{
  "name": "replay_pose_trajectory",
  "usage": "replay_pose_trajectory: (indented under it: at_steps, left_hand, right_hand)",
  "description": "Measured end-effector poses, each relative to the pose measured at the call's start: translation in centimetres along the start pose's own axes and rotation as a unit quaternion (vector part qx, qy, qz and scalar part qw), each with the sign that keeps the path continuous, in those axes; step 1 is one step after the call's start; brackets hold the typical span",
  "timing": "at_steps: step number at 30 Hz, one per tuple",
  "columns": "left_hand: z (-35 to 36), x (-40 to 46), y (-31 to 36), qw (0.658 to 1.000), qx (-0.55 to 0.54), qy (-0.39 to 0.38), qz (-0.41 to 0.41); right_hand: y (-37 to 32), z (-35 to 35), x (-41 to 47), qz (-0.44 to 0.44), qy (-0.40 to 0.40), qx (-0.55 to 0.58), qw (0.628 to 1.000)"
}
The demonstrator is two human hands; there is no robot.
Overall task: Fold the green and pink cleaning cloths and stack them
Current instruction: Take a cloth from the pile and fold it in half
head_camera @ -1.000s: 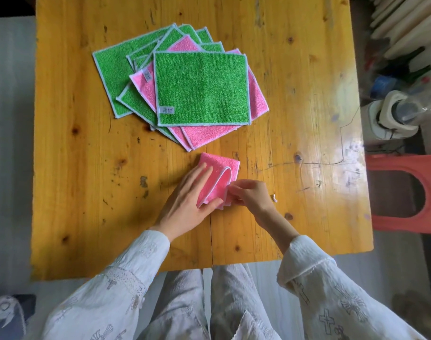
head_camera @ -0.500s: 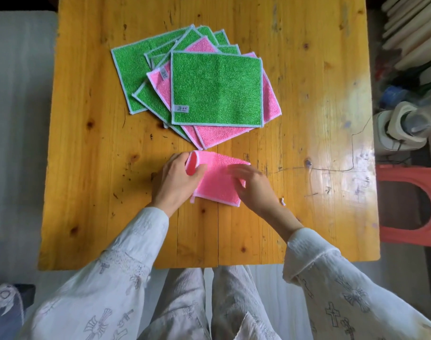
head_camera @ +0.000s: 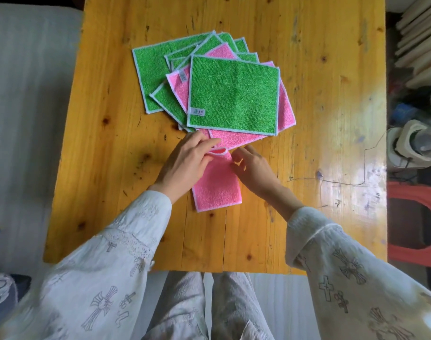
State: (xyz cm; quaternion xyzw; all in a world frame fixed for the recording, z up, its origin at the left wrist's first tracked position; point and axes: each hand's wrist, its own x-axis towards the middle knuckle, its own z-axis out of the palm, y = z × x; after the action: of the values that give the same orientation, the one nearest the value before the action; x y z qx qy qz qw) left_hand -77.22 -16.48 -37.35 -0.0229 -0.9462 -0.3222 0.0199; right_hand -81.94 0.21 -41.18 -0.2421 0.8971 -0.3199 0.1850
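From the head camera, a folded pink cloth [head_camera: 215, 185] lies near the middle of the wooden table [head_camera: 320, 69], a little toward its near edge, its looped fold at the far end. The left hand [head_camera: 185, 163] pinches that fold, probably to keep the layers aligned; the right hand [head_camera: 255, 168] rests at the cloth's right edge with fingers loosely curved, apparently steadying it. Just beyond, touching or nearly so, the fanned pile of unfolded cloths [head_camera: 231, 94] crowds the far side, leaving little room there for stacking.
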Motion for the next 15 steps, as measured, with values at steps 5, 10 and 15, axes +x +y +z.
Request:
replay_pose_trajectory:
  at_steps: [5, 10, 15]
  left_hand:
    - [1.7, -4.2, 0.2, 1.0, 0.011, 0.006, 0.013]
    - [3.8, -8.6, 0.1, 0.993, 0.066, -0.092, 0.043]
    - [5.2, -8.4, 1.0, 0.992, 0.066, -0.099, 0.037]
  right_hand:
    - [0.1, 1.7, -1.1, 0.021, 0.061, 0.034, 0.997]
    - [1.2, 2.3, -2.6, 0.024, 0.067, 0.037, 0.997]
    - [1.6, 1.5, -3.9, 0.035, 0.072, 0.061, 0.995]
